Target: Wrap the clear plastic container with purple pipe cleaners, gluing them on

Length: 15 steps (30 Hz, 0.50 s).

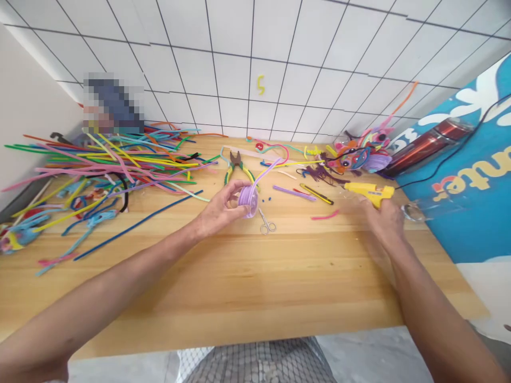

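My left hand (223,208) is closed around a coiled roll of purple pipe cleaner (248,201), whose loose end sticks up to the right. On the right, my right hand (385,215), a little smeared by motion, grips a yellow hot glue gun (369,191) with its nozzle toward the left. Small scissors (267,223) lie just below the purple coil. Pliers with green and yellow handles (236,166) lie behind my left hand. Between the hands are a yellow and black utility knife (316,193), cut purple pipe cleaner pieces (294,192) and a short pink piece (324,215).
Many coloured pipe cleaners (131,165) are heaped at the left. At the back right stand a colourful pipe cleaner figure (361,154) and a red thermos (431,144) with a black cord (439,175) nearby. A roll of clear tape (414,213) sits near the right edge.
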Each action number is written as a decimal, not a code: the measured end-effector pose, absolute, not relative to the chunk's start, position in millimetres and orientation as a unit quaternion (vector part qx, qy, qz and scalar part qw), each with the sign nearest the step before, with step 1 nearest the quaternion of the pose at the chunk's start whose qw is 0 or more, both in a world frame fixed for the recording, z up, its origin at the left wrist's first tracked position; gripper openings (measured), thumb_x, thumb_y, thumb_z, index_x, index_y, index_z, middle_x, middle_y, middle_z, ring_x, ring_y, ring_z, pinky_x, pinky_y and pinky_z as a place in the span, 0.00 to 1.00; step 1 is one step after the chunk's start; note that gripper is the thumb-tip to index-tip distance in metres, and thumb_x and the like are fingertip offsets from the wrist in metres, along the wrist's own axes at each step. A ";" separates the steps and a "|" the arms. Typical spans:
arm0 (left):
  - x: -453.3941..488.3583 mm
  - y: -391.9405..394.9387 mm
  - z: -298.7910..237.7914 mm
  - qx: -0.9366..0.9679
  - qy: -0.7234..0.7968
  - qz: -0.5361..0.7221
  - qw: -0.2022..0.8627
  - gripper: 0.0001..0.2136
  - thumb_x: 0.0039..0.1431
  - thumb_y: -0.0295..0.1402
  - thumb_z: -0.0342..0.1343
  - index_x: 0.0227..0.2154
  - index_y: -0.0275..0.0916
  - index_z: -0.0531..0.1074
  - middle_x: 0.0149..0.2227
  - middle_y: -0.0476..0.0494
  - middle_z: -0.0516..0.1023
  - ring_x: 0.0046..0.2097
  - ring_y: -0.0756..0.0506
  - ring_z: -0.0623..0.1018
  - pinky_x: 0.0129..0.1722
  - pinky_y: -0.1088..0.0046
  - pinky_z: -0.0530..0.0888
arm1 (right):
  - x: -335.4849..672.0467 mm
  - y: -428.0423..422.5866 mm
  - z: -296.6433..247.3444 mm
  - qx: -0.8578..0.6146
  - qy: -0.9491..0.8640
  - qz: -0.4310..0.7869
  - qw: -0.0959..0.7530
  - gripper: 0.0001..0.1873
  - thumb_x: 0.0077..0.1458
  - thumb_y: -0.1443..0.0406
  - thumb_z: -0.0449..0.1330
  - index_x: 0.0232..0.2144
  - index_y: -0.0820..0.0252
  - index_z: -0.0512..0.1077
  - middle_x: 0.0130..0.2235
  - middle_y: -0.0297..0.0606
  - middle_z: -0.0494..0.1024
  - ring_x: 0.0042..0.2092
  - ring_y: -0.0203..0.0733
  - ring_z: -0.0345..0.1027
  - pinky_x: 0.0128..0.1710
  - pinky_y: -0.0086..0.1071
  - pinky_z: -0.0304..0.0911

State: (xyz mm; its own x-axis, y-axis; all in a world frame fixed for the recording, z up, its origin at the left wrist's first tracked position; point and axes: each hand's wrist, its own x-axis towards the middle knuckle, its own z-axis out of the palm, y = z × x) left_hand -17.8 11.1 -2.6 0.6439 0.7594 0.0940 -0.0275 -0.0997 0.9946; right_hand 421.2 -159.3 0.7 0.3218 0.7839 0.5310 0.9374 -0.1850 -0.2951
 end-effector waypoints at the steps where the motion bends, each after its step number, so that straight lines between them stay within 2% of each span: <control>1: -17.3 10.8 -2.7 0.668 0.277 0.323 0.610 0.26 0.56 0.37 0.72 0.57 0.43 0.75 0.53 0.42 0.83 0.53 0.40 0.81 0.58 0.59 0.75 | 424.5 -162.6 -6.4 -0.784 -0.537 -0.129 0.285 0.22 0.60 0.52 0.64 0.24 0.44 0.56 0.18 0.24 0.54 0.20 0.37 0.44 0.22 0.35 0.44; 4: -16.9 7.4 -6.2 0.667 0.284 0.324 0.608 0.26 0.57 0.38 0.72 0.57 0.43 0.75 0.53 0.42 0.83 0.54 0.40 0.80 0.60 0.58 0.75 | 426.7 -172.0 -15.1 -0.839 -0.465 -0.116 0.258 0.22 0.54 0.48 0.67 0.23 0.47 0.60 0.19 0.26 0.59 0.21 0.38 0.50 0.23 0.35 0.48; 7: -17.4 3.5 -13.9 0.679 0.276 0.345 0.586 0.25 0.57 0.37 0.72 0.57 0.43 0.76 0.56 0.41 0.81 0.59 0.38 0.78 0.66 0.55 0.71 | 419.8 -183.3 -1.1 -0.848 -0.456 -0.127 0.239 0.20 0.51 0.48 0.71 0.27 0.49 0.66 0.24 0.33 0.68 0.25 0.46 0.63 0.27 0.38 0.56; 9: -17.2 2.2 -20.2 0.685 0.264 0.367 0.571 0.24 0.57 0.34 0.71 0.56 0.44 0.76 0.58 0.41 0.80 0.60 0.38 0.78 0.66 0.56 0.71 | 405.6 -189.2 17.3 -0.828 -0.463 -0.199 0.244 0.18 0.51 0.50 0.74 0.34 0.50 0.72 0.30 0.41 0.74 0.36 0.58 0.72 0.33 0.45 0.62; 11: -16.3 2.1 -25.7 0.692 0.245 0.375 0.566 0.24 0.56 0.32 0.69 0.57 0.44 0.76 0.58 0.40 0.79 0.59 0.38 0.78 0.62 0.58 0.74 | 381.0 -188.4 35.7 -0.791 -0.479 -0.268 0.270 0.21 0.53 0.52 0.73 0.47 0.47 0.76 0.40 0.47 0.79 0.51 0.71 0.75 0.41 0.55 0.68; 12: -15.6 2.4 -27.8 0.695 0.236 0.376 0.566 0.24 0.56 0.32 0.68 0.57 0.43 0.76 0.58 0.39 0.79 0.58 0.38 0.79 0.59 0.60 0.75 | 364.9 -184.4 42.9 -0.790 -0.505 -0.214 0.275 0.22 0.61 0.53 0.69 0.56 0.43 0.74 0.48 0.47 0.81 0.58 0.71 0.74 0.47 0.59 0.69; 13: -14.9 2.8 -29.4 0.698 0.231 0.373 0.566 0.24 0.57 0.31 0.68 0.57 0.43 0.75 0.58 0.39 0.78 0.55 0.39 0.79 0.55 0.61 0.77 | 347.0 -177.5 48.0 -0.782 -0.525 -0.151 0.299 0.21 0.64 0.55 0.66 0.59 0.39 0.73 0.49 0.44 0.81 0.57 0.68 0.76 0.49 0.60 0.70; 15: -13.9 3.3 -31.2 0.709 0.232 0.372 0.552 0.24 0.57 0.31 0.66 0.58 0.42 0.74 0.57 0.38 0.77 0.50 0.41 0.80 0.50 0.63 0.78 | 307.8 -156.2 51.1 -0.735 -0.572 0.007 0.363 0.18 0.62 0.56 0.67 0.54 0.39 0.77 0.45 0.38 0.83 0.47 0.60 0.80 0.44 0.55 0.74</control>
